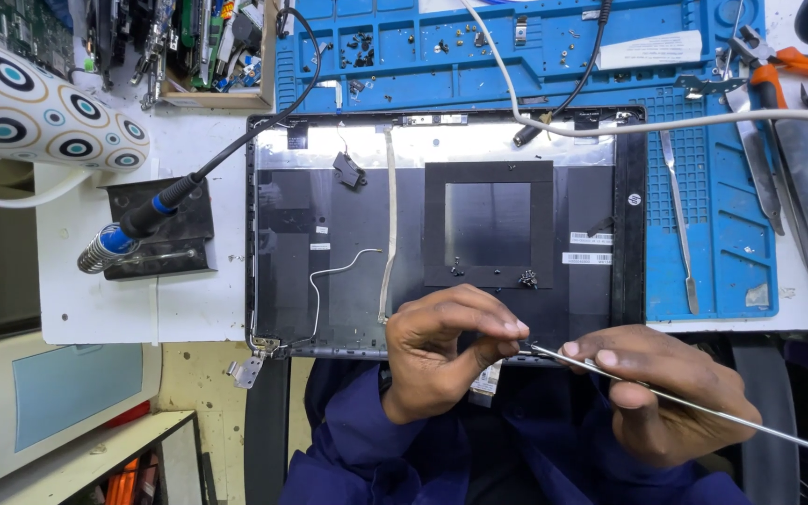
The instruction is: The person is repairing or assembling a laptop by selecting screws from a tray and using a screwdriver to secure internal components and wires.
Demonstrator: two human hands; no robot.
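A black laptop lid shell (348,243) lies open-side up on the bench, with a white wire and a flat ribbon cable running across its inside. My right hand (661,393) grips a long thin metal bracket strip (703,411) that runs off toward the lower right. My left hand (446,351) pinches the strip's near tip just over the lid's front edge. Several tiny screws (527,278) rest on a square black frame (488,224) inside the lid.
A blue repair mat (703,206) with screw compartments lies behind the lid, carrying a metal spudger (678,215) and orange-handled pliers (787,70). A soldering iron (142,220) in its stand sits left, beside a patterned mug (39,112). A white cable (666,123) crosses the lid's top.
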